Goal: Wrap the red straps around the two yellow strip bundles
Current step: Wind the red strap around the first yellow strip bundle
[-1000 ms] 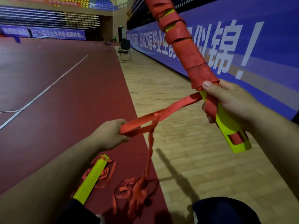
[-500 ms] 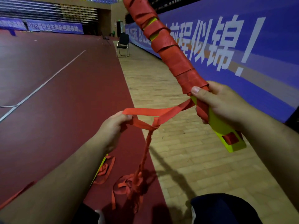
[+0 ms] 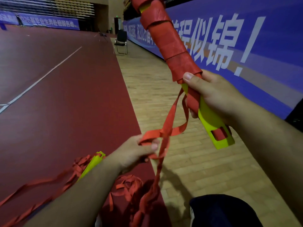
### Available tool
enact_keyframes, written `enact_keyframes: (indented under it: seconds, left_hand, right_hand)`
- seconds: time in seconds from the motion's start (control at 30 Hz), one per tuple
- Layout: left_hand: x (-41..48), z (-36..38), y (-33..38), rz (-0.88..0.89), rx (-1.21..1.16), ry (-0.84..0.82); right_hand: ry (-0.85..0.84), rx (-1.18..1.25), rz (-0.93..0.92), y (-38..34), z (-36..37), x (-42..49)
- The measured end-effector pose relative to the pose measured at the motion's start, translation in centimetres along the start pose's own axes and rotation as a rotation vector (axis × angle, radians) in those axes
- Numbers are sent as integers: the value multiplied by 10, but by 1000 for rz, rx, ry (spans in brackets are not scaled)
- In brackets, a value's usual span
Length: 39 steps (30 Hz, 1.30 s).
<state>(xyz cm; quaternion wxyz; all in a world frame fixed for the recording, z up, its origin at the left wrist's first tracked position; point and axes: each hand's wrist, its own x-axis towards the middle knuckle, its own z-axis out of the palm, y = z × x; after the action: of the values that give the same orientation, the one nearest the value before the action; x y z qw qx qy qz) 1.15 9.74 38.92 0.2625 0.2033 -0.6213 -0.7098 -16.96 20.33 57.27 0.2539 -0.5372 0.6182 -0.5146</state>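
My right hand (image 3: 214, 94) grips a yellow strip bundle (image 3: 213, 123) held upright and tilted, its upper length covered in coils of red strap (image 3: 170, 41). The thumb presses on the lowest coil. A loose length of the red strap (image 3: 168, 122) hangs slack from there down to my left hand (image 3: 136, 151), which pinches it. The rest of the strap trails to a heap on the floor (image 3: 131, 185). A second yellow strip bundle (image 3: 91, 164) lies on the floor behind my left forearm, with red strap around it.
A black folding chair (image 3: 121, 41) stands far ahead by the blue banner wall (image 3: 246, 38) on the right. Red court flooring (image 3: 57, 95) lies left, wooden flooring (image 3: 188, 169) right. A dark-clad knee (image 3: 221, 210) shows at the bottom.
My left hand dropped and came closer to the bundle, so the strap went from taut to slack and looped. The wrapped bundle swung nearer to the camera.
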Motion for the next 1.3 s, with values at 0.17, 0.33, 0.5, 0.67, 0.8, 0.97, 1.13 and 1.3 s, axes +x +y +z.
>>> enact_keyframes:
  seconds: [0.17, 0.33, 0.5, 0.67, 0.8, 0.97, 1.13, 1.3]
  left_hand:
    - [13, 25, -30, -42, -473, -3]
    - [19, 45, -43, -1, -529, -179]
    - [19, 59, -52, 11, -160, -11]
    - [29, 61, -40, -74, -537, 182]
    - [24, 35, -53, 21, -184, 120]
    - [18, 17, -75, -82, 129, 228]
    - [31, -11, -73, -315, -766, 633]
    - [34, -33, -32, -4, -1074, 652]
  right_hand:
    - [-16, 34, 8, -11, 1, 6]
    - [-31, 46, 14, -18, -3, 13]
    - [-16, 20, 7, -20, -9, 21]
    - [-7, 2, 26, -9, -13, 24]
    - [13, -15, 23, -3, -18, 26]
    - [50, -23, 48, 3, -23, 31]
    - [79, -60, 74, 22, -21, 32]
    - [51, -150, 111, 51, -23, 25]
